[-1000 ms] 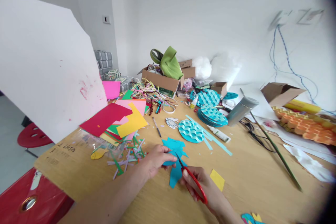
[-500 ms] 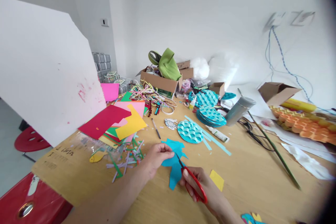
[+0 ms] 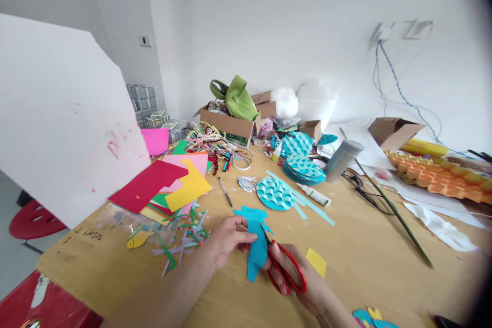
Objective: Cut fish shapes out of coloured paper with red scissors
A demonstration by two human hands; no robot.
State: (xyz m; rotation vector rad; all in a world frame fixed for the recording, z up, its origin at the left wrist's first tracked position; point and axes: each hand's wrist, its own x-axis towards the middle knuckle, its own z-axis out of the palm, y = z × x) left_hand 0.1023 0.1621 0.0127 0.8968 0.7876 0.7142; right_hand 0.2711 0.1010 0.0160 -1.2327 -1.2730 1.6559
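A blue paper piece [image 3: 257, 252] over the tabletop [image 3: 215, 297] is being pinched between thumb and fingers by your left hand [image 3: 232, 238]. Your right hand [image 3: 298, 271] is gripping red-handled scissors [image 3: 270, 247] by the loops, their blades lying at the paper's right edge. Blue scraps [image 3: 251, 213] are lying just beyond, while a yellow paper piece [image 3: 316, 262] is resting rightward.

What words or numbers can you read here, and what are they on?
Nothing reads clearly.
Dark handwritten marks on the light-brown wooden table: too unclear.
Long white-and-green plastic tube: any print too small.
Small white-and-yellow plastic bottle: any print too small.
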